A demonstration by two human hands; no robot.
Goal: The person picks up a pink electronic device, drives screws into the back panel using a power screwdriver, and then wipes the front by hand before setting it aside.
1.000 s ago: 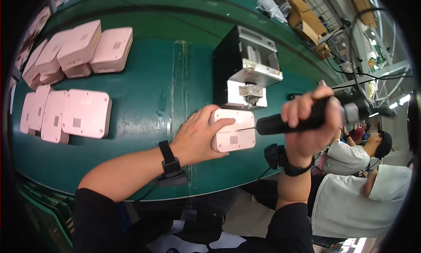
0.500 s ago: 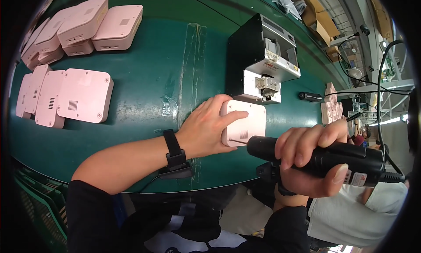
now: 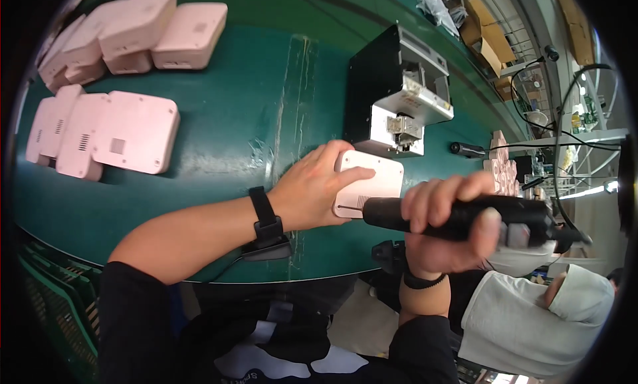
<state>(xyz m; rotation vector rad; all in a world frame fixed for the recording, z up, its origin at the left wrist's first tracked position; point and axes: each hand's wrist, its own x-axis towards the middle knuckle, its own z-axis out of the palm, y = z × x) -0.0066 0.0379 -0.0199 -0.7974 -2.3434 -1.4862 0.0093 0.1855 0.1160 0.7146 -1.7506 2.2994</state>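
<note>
Under my left hand (image 3: 316, 184) lies a pale pink plastic housing (image 3: 382, 174), a rounded square with a vent grille and screw holes at its corners. My left fingers wrap its left side, the index finger stretched over its top face. My right hand (image 3: 452, 224) grips a black electric screwdriver (image 3: 379, 214) held nearly level. Its thin bit reaches the near left corner of the housing, at or close to the screw hole there; the exact contact is too small to tell. The screwdriver's rear end is blurred by motion.
A black and silver screw feeder (image 3: 399, 91) stands just beyond the housing. More pink housings (image 3: 136, 131) sit in groups at the left. Another black cylindrical tool (image 3: 468, 148) lies at the right, near further pink parts (image 3: 502, 164). A person in a light shirt (image 3: 512, 317) is at the right.
My right hand has shifted the screwdriver slightly left and up, its rear end swinging inward. My left hand still holds the housing in about the same place. The whole view has turned slightly.
</note>
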